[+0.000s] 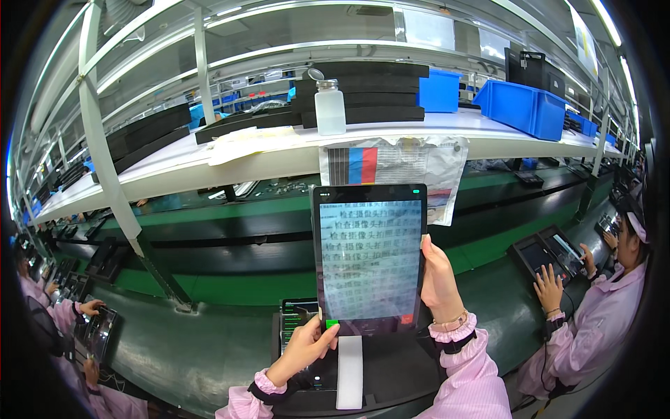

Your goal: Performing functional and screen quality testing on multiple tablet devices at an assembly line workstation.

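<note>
A black tablet (370, 262) is held upright in front of me, its lit screen filled with lines of dark text. A green square shows at the screen's lower left and a red one at its lower right. My left hand (307, 347) grips the lower left corner, its thumb by the green square. Around the right edge, my right hand (440, 279) is closed. Beneath lies a black tray (401, 370) with a white foam strip (350, 373) on it. A second device with a lit screen (299, 307) is partly hidden behind my left hand and the tablet.
A shelf (265, 162) crosses ahead, carrying a clear bottle (330, 108) with its lid up, black foam slabs and blue bins (523, 108). A printed sheet (440, 167) hangs from its edge. Co-workers in pink handle tablets at left and at right (551, 255). A metal post stands left.
</note>
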`<state>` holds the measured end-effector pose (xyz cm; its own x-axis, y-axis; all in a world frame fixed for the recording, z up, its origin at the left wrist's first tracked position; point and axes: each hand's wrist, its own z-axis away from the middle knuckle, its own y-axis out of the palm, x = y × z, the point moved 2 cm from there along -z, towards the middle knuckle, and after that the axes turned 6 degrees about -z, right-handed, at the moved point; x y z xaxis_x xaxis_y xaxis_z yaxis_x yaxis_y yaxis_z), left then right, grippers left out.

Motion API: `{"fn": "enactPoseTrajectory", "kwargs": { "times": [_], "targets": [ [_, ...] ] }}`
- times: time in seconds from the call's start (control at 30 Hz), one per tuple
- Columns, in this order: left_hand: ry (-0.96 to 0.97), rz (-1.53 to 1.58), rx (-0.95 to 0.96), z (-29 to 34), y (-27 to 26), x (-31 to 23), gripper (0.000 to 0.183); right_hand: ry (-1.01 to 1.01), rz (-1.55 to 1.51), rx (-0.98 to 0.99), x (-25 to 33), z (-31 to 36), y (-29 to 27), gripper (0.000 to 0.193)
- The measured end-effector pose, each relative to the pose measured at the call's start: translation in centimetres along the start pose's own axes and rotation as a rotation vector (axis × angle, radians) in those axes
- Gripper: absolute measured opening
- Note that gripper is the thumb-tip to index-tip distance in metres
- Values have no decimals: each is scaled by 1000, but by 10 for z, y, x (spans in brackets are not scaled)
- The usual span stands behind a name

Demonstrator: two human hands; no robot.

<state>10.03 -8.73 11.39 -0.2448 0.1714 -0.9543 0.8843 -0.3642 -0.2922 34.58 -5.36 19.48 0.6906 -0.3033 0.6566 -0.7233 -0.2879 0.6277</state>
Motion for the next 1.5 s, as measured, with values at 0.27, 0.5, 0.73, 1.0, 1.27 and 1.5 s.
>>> {"fn": "enactPoseTrajectory", "kwargs": {
  "times": [0.27,0.5,0.73,1.0,1.27,1.5],
  "targets": [
    [-18,30,-13,-3,-2,2,28,36,-13,-41,-4,-5,-6,38],
    [82,23,-45,-1,1,-1,26,24,-54,-42,-4,-3,-8,39],
    [186,-363,-193,7,-8,-20,33,74,-49,-86,-2,28,0,34],
    [226,-30,-284,9,-10,-37,22,75,16,-217,-20,88,-7,27],
    [299,115,-306,29,6,-40,22,30,37,-181,-7,121,-1,22],
    [204,-371,82,92,8,-34,24,-70,-13,-247,23,140,24,20]
  ]
}}
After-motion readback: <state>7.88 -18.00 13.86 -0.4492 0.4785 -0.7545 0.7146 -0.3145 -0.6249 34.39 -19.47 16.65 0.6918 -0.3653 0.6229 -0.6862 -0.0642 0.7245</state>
